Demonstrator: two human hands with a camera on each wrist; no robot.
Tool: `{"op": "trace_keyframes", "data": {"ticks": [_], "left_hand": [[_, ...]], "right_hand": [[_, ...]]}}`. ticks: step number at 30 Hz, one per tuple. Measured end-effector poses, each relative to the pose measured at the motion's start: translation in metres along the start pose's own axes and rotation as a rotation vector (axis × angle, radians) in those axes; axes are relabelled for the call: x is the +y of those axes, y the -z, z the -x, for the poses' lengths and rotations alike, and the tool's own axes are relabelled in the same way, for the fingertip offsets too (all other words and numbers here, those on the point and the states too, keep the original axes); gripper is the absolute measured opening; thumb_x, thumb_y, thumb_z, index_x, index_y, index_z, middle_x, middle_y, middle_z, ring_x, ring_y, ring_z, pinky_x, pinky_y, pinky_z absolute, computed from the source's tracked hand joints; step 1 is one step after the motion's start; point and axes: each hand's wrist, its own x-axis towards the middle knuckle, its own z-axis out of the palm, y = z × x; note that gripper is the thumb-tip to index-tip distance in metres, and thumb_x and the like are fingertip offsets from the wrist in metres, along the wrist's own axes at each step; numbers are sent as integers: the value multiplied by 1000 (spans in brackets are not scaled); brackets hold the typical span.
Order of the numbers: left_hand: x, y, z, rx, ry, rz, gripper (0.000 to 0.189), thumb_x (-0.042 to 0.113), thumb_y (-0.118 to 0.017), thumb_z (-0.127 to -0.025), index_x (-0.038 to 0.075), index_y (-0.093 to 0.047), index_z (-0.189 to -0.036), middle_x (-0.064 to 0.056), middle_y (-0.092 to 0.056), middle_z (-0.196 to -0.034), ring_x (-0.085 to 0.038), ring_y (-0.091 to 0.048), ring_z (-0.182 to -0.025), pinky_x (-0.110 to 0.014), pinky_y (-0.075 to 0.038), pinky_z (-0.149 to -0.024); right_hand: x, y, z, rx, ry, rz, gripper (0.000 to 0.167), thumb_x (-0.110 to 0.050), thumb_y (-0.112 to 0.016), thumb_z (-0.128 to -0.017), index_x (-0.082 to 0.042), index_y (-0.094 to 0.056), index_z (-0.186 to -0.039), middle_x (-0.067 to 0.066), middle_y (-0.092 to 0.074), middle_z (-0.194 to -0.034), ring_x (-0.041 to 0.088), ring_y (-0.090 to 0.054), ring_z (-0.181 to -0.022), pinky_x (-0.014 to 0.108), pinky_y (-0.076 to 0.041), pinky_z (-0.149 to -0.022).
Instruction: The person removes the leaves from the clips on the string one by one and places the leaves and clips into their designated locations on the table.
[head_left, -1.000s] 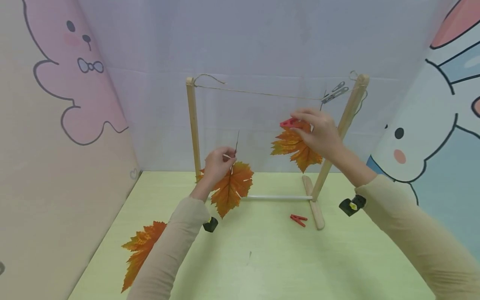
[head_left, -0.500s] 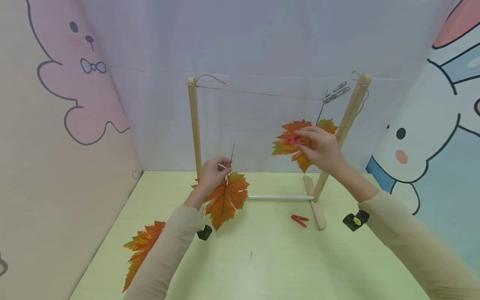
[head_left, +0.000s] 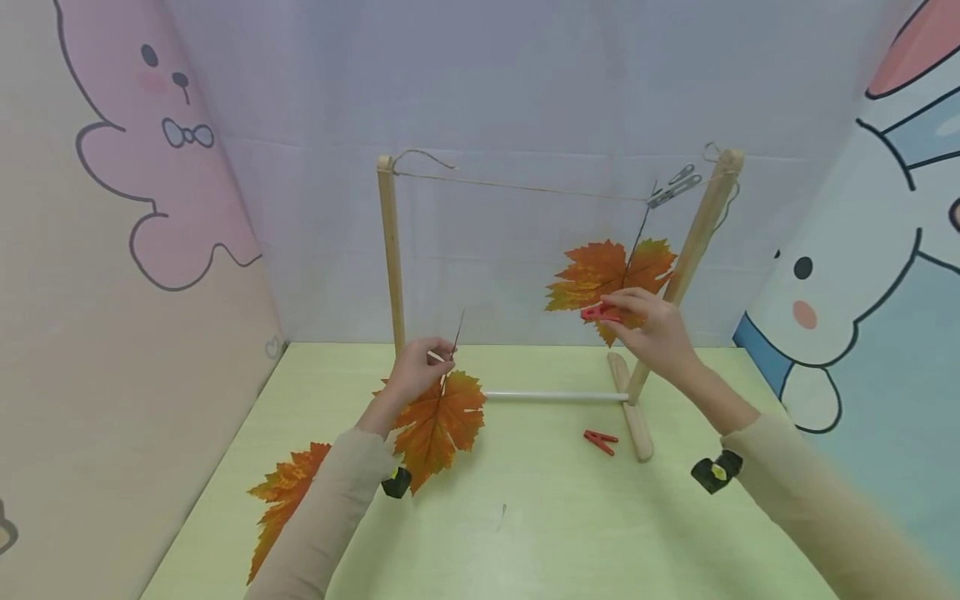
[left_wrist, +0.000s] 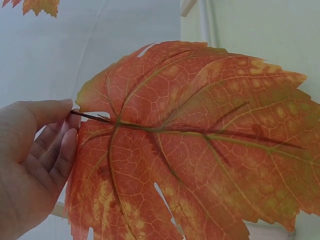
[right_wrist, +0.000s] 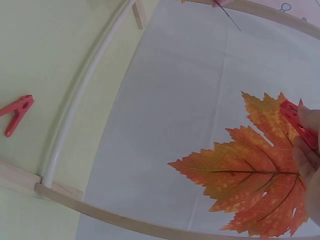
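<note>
My left hand pinches the thin dark stem of an orange maple leaf, whose blade hangs below the fingers. Between thumb and fingers, my right hand holds a red clothespin. Just behind that clothespin, a second maple leaf hangs by its stem from the string. A grey clothespin clips this stem at the string's right end. The right wrist view shows the held red clothespin in front of the hanging leaf.
Wooden posts carry the string, with a white rod low between them. Another red clothespin lies on the table by the right foot. A third leaf lies at left, partly behind the left sleeve.
Both hands have lowered, the left also drifting left with its leaf. The right hand has carried the red clothespin down across the hanging leaf, uncovering more of its stem.
</note>
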Motion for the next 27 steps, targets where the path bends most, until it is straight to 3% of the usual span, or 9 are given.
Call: {"op": "trace_keyframes", "data": {"ticks": [13,19,23,27], "left_hand": [[-30,-6,17,-21,31,18,17,0,-64,-81,-1,-66,-97,-10,-55,-90,-22,-60,-75,-32,-52,-69],[-40,-8,25,-50,96,18,18,3,-64,-81,1,-66,-99,-7,-62,-85,-22,-62,-73,-30,-50,-63],[-48,-11,29,-72,110,13,17,3,-64,-81,2,-66,-98,-4,-63,-83,-21,-63,-73,-29,-49,-61],[-55,-16,33,-87,120,16,15,2,-64,-81,3,-67,-96,-3,-62,-82,-19,-61,-71,-29,-49,-61]], "right_hand": [[14,-14,41,-25,-52,-46,32,7,-76,-63,6,-67,-94,16,-65,-89,27,-63,-76,9,-45,-69],[21,-16,59,-45,-89,-41,31,7,-76,-63,4,-68,-92,13,-65,-89,25,-62,-74,11,-47,-66],[24,-16,74,-62,-121,-39,33,7,-76,-63,3,-67,-95,11,-66,-89,19,-60,-71,22,-51,-61],[26,-20,88,-67,-142,-64,34,9,-75,-64,4,-67,-97,13,-66,-89,20,-61,-72,22,-51,-62]]}}
